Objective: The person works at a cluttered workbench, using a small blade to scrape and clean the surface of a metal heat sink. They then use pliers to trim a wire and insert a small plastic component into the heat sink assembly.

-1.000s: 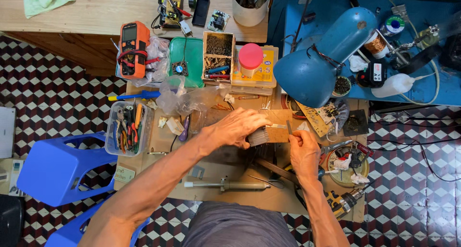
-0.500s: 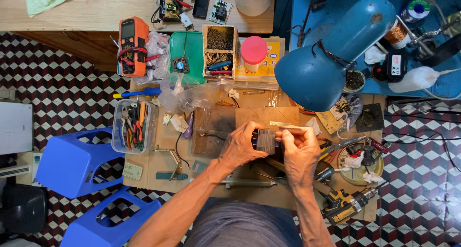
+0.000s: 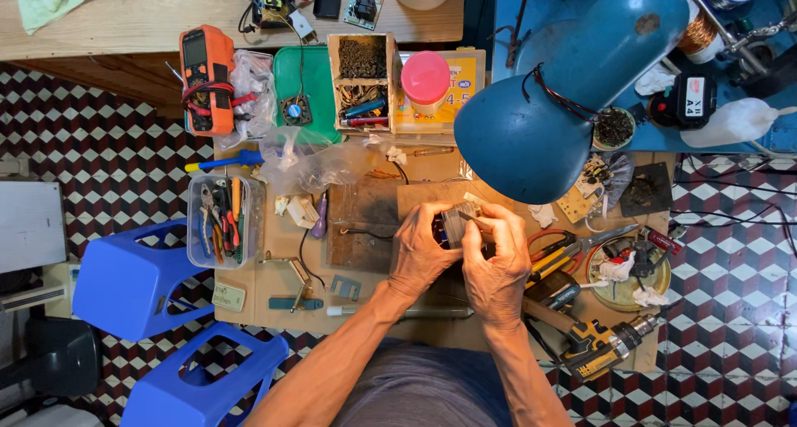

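- Where both forearms come up from the bottom edge, the left hand (image 3: 422,253) and right hand (image 3: 496,261) meet over the middle of the cluttered workbench (image 3: 274,290), fingers curled in, not spread.
- Left hand closed around a small grey metal part (image 3: 455,224); the part sits between the two hands, just above the bench centre, partly hidden by fingers.
- Right hand pinches a thin stick-like piece (image 3: 475,219) against the part's top edge; what the piece is cannot be told.
- Near the wrists: a long metal rod (image 3: 407,312) lies flat on the bench; a yellow-and-black drill (image 3: 610,346) rests at the lower right corner.
- Right of the hands: red-handled pliers (image 3: 558,253) and a round tin (image 3: 631,271) with scraps in it.
- Left of the hands: a dark scorched board (image 3: 361,224), then a clear tub of hand tools (image 3: 222,221).
- Off the bench to the left: two blue plastic stools (image 3: 124,282) on the checked floor.
- Further back: a green tray (image 3: 305,82), a pink-lidded jar (image 3: 425,77), an orange meter (image 3: 206,66).
- A blue desk lamp (image 3: 564,87) hangs over the bench's far right side.
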